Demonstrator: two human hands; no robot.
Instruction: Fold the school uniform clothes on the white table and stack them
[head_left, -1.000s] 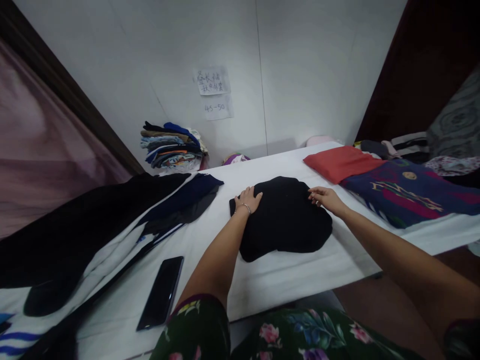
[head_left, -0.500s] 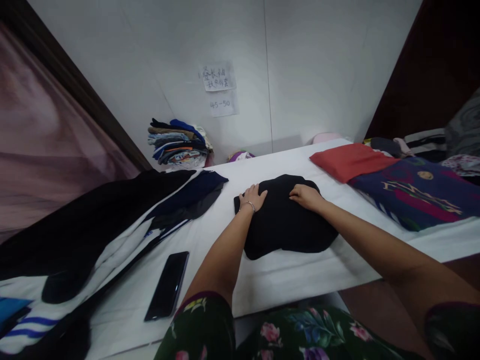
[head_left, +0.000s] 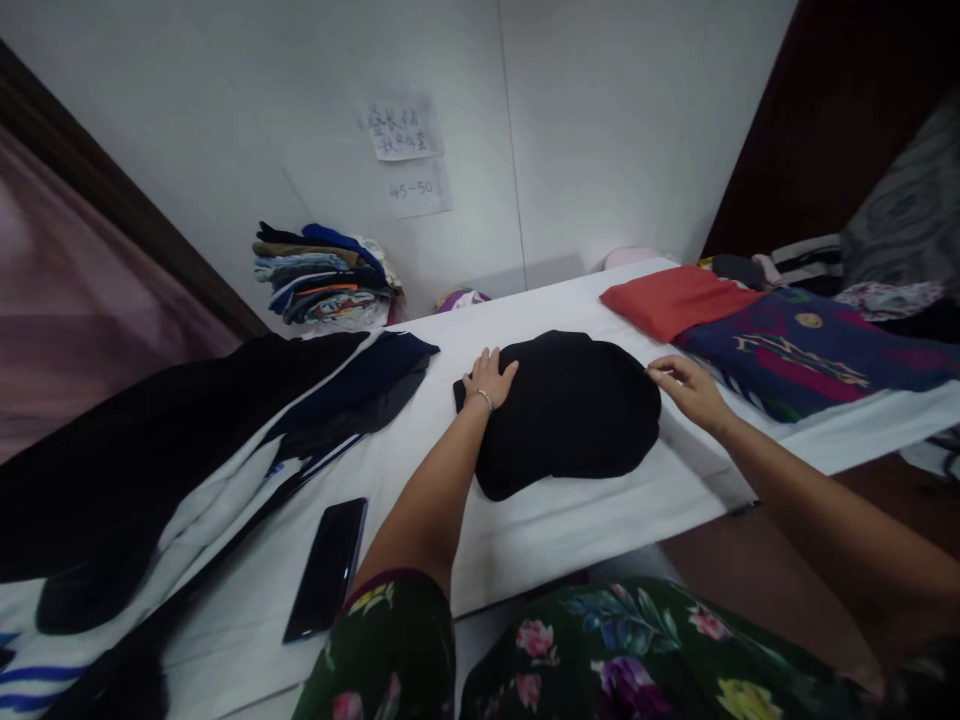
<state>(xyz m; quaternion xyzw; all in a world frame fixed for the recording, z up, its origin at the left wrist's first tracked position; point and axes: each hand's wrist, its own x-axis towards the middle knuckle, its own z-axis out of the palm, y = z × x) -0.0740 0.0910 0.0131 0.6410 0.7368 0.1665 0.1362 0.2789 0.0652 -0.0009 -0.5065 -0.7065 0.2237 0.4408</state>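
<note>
Flat black cloth garment (head_left: 574,415) on white-covered table (head_left: 525,565). Left hand (head_left: 490,380) spread on left end; right hand (head_left: 690,388) narrow at right edge, pinch I can't tell. I'd press left, smooth edge lightly.

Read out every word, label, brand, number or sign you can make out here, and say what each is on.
"45-50": handwritten on the lower paper sheet on the wall.
"叠长袖 秋冬外套": likely reading only, blurred; handwritten on the upper paper sheet.
Blue mark on white cloth at left: too small to read.
Motif on the navy garment at right: cannot tell whether it is lettering.
</note>
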